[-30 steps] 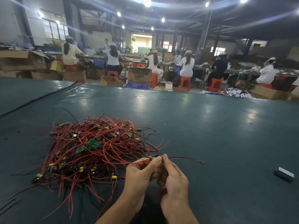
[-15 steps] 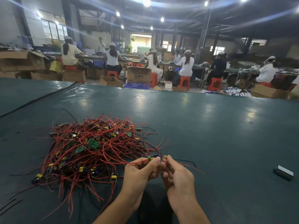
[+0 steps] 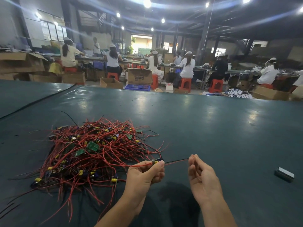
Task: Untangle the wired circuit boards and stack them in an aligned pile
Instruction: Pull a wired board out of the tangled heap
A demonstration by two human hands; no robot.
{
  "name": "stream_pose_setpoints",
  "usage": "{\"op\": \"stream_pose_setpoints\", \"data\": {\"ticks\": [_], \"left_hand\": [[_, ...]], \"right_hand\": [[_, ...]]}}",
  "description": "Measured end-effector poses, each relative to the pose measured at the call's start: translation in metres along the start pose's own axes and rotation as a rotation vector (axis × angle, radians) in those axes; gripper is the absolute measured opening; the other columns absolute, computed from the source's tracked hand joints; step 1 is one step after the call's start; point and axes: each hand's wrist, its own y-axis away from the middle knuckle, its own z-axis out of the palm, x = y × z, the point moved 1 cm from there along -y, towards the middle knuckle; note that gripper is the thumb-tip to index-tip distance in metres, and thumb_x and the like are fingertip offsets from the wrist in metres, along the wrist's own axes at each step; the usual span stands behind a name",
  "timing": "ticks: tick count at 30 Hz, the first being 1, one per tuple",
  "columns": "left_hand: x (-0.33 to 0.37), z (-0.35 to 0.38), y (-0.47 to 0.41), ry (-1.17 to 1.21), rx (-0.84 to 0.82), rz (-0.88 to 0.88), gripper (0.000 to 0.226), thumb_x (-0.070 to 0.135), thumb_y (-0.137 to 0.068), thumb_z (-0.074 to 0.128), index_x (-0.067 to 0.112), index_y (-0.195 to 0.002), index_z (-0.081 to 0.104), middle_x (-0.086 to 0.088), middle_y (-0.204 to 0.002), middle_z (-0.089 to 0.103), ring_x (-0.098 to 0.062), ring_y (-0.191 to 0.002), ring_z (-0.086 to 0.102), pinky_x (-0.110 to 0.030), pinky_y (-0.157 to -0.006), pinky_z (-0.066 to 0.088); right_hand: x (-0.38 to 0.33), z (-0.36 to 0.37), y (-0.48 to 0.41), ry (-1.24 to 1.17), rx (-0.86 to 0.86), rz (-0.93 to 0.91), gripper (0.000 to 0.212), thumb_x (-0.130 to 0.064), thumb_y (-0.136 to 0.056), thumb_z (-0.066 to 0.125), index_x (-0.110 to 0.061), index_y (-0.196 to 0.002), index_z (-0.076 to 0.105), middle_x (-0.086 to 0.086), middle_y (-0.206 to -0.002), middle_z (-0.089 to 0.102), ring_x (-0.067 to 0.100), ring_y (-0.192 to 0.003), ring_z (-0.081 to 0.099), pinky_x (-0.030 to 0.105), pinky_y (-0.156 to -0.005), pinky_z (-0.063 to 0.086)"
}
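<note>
A tangled heap of small circuit boards (image 3: 91,149) with red and black wires lies on the dark green table, left of centre. My left hand (image 3: 144,173) pinches one small board (image 3: 157,161) at the heap's near right edge, its red lead trailing back into the heap. My right hand (image 3: 200,175) is apart to the right and pinches the far end of that board's wires (image 3: 176,161), which run taut between the two hands.
A small grey rectangular block (image 3: 284,174) lies on the table (image 3: 213,128) at the right. A black cable (image 3: 37,99) crosses the table's far left. Beyond the far edge are cardboard boxes (image 3: 139,76), red stools and seated workers.
My hands, close together a second ago, have drawn apart. The right hand slid rightwards along the wires, pulling them straight, while the left hand kept hold of the board.
</note>
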Motion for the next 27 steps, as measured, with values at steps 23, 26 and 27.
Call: {"op": "stream_pose_setpoints", "data": {"ticks": [23, 26, 27], "left_hand": [[-0.003, 0.081, -0.006, 0.039, 0.045, 0.052, 0.021, 0.017, -0.077, 0.080, 0.007, -0.094, 0.075, -0.005, -0.080, 0.076, -0.008, -0.070, 0.069, -0.015, -0.061, 0.051], [-0.014, 0.078, -0.005, -0.211, -0.087, 0.091, 0.044, 0.023, -0.077, 0.082, 0.020, -0.117, 0.064, -0.006, -0.104, 0.074, -0.009, -0.081, 0.068, -0.022, -0.074, 0.055], [-0.019, 0.072, -0.005, -0.369, -0.134, 0.100, 0.054, 0.027, -0.077, 0.083, 0.024, -0.124, 0.057, -0.002, -0.116, 0.069, -0.008, -0.086, 0.065, -0.021, -0.078, 0.054]], "right_hand": [[-0.005, 0.027, 0.020, 0.202, -0.040, -0.076, 0.008, -0.020, -0.087, 0.072, -0.014, -0.092, 0.074, 0.001, -0.086, 0.076, 0.017, -0.082, 0.068, 0.028, -0.060, 0.052], [-0.021, 0.027, 0.013, 0.182, -0.050, -0.071, 0.008, -0.017, -0.091, 0.067, -0.011, -0.087, 0.069, 0.003, -0.074, 0.073, 0.015, -0.067, 0.069, 0.025, -0.049, 0.053], [-0.030, 0.026, 0.010, 0.179, -0.061, -0.058, 0.011, -0.018, -0.093, 0.064, -0.011, -0.084, 0.067, 0.001, -0.067, 0.072, 0.013, -0.059, 0.069, 0.025, -0.047, 0.054]]}}
